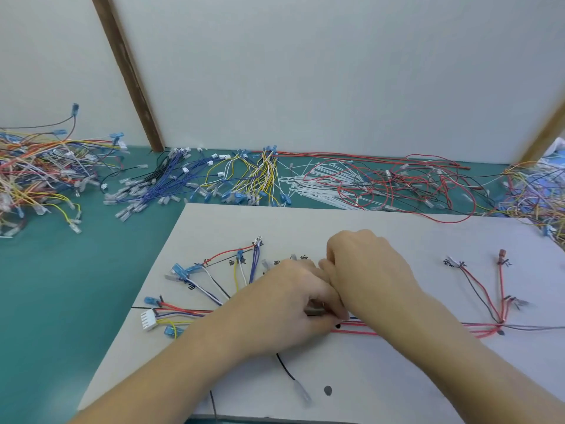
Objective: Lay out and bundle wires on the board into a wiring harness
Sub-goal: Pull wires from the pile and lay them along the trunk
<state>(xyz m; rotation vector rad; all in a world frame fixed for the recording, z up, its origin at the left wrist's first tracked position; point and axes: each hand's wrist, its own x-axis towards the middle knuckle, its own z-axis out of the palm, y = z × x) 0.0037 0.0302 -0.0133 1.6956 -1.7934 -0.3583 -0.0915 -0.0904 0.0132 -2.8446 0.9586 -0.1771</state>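
Bundling step, approx. mid-task: both hands meet over the wire trunk (360, 327) on the board (397, 377). Left hand (275, 310) grip pinches the trunk; right hand (363, 270) fingers curl at the same spot, contents hidden. Next move, prob.: cinch a tie w/o shifting the fanned branch wires (214, 286).

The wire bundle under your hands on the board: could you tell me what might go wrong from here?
Both hands, left hand and right hand, crowd one spot on the wire bundle, hiding it, so a strand could be missed. The fanned branch wires lie loose and might shift off their marks.
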